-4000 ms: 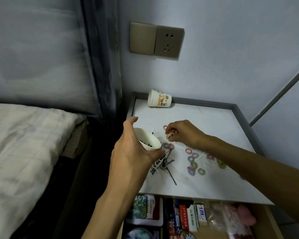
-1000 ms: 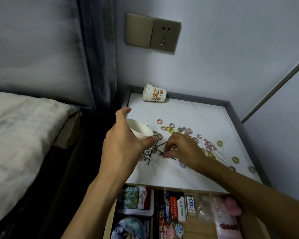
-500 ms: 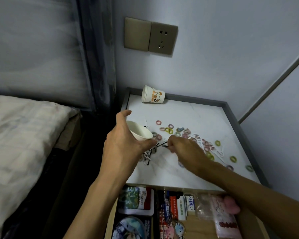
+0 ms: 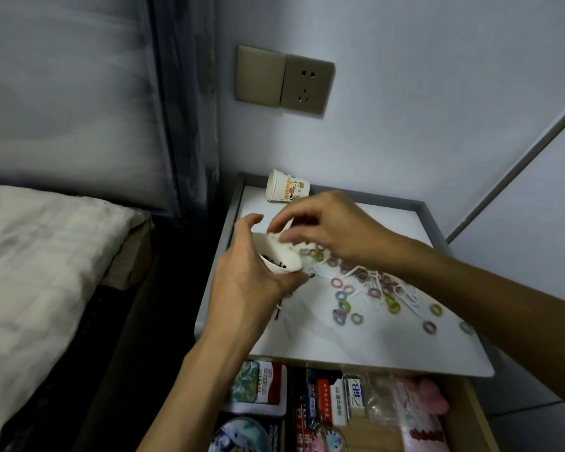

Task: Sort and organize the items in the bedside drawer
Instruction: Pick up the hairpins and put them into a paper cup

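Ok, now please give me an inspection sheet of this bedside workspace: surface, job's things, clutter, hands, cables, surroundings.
Surface: white nightstand top with a grey raised rim; the drawer below it is open.
Job's things: white paper cup, tilted, with dark hairpins inside; coloured hair rings scattered on the top; one hairpin beside the left wrist; small boxes in the drawer.
Clutter: printed cup on its side at the back; thin white pieces among the rings, too small to identify.
Hands: left hand grips the white paper cup; right hand at its mouth, blurred, hold unclear.
Cables: nothing seen.
Surroundings: wall socket above; bed at left.
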`<state>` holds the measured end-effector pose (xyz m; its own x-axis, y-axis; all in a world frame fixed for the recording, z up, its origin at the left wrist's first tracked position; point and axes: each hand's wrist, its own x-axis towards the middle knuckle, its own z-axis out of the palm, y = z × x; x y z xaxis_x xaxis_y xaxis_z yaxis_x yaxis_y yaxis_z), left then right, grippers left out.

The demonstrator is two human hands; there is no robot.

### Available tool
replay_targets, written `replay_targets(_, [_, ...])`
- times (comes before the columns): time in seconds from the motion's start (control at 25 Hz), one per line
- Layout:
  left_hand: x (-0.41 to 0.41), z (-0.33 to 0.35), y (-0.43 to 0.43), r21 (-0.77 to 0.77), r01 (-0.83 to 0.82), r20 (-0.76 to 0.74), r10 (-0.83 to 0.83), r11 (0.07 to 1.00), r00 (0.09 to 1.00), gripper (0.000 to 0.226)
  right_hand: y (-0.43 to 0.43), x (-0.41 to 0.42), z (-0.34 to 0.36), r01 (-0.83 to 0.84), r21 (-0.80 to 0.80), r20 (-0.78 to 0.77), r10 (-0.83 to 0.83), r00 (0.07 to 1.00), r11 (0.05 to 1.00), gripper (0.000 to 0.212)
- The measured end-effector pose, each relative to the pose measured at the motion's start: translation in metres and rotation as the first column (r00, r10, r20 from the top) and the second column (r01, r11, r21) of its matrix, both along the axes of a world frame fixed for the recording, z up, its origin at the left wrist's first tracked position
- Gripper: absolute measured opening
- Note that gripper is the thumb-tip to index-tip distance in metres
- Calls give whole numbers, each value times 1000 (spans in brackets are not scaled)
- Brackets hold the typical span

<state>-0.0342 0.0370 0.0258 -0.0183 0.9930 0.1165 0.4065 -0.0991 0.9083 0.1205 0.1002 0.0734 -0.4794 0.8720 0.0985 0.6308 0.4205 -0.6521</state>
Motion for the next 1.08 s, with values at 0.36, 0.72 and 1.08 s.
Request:
replay_targets(0.36, [-25,0,8,12,-134,9,134,991,991,96,13,26,-110,33,-25,376,-21,926,999,27])
replay_targets(0.72, [-22,3,6,16,-116,25,116,993,993,97,0,31,-122,76,108,398,-113,911,991,9])
replay_targets(1.08, [-19,5,2,-4,-82,63,82,997,995,98,-11,51,-132,395,-63,232,-371,899,917,14])
